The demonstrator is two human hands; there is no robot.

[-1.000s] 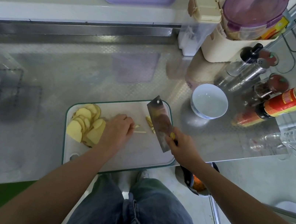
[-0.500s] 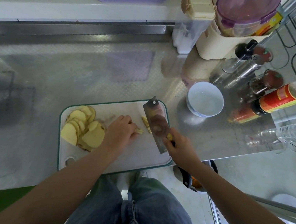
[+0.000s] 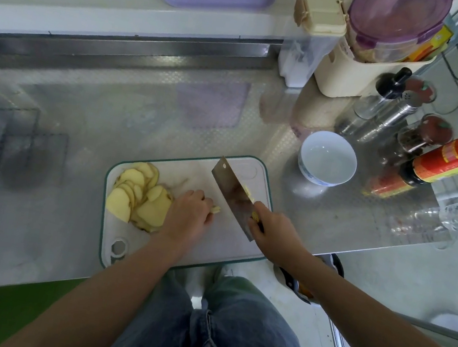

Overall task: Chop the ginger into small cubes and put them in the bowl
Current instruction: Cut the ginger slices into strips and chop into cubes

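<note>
Since half a second ago: blade of the cleaver (image 3: 231,191) shifted left past the cut strips (image 3: 249,194), now at its right face instead of its left. At the left of the white, green-rimmed plastic cutting board (image 3: 210,248), flat pale-yellow ginger slices (image 3: 140,198), fanned and overlapping. Next, left hand (image 3: 187,217) curled knuckles-up, pinning a short ginger piece (image 3: 216,209), its end poking right toward the blade. Broad rectangular steel, long axis diagonal, tip far-left, handle gripped in the right hand (image 3: 275,231). Strips lying along that diagonal. Round white ceramic bowl (image 3: 327,159) well right, on the dimpled steel counter (image 3: 80,119).
</note>
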